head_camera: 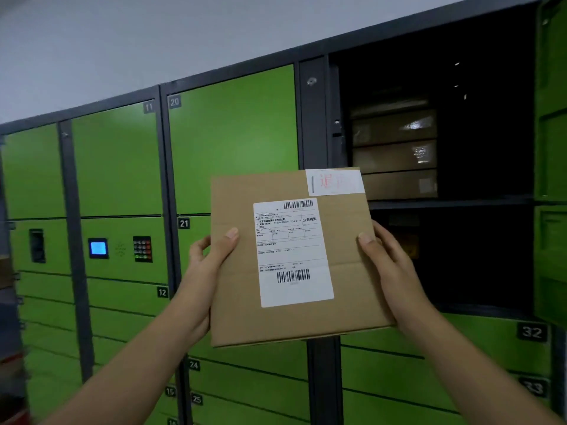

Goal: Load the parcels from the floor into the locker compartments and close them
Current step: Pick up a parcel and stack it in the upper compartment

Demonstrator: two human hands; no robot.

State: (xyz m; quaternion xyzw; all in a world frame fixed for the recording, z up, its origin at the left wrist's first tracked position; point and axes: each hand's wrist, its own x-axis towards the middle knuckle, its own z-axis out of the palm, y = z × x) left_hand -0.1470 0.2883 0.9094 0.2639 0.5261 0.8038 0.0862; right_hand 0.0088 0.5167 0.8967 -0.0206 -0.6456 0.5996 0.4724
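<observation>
Both my left hand point(208, 256) and right hand point(386, 265) gripped the flat brown cardboard parcel point(245, 302) by its side edges, thumbs on its face; the dark open locker compartment point(475, 256) lay just beyond my right fingers.

There was one cardboard parcel point(239, 317), bearing one shipping label point(294, 253) and one red-lettered sticker point(334, 182). Two hands showed: the left hand point(208, 259) and the right hand point(386, 259). Two compartments stood open, the lower compartment point(475, 259) and the upper compartment point(484, 87), which held at least three stacked boxes point(392, 157). The lockers' front had one blue screen point(98, 248) and one keypad point(142, 249).

Both hands point(211, 265) point(388, 265) hold a cardboard parcel point(236, 302) before open compartments point(478, 142).
</observation>
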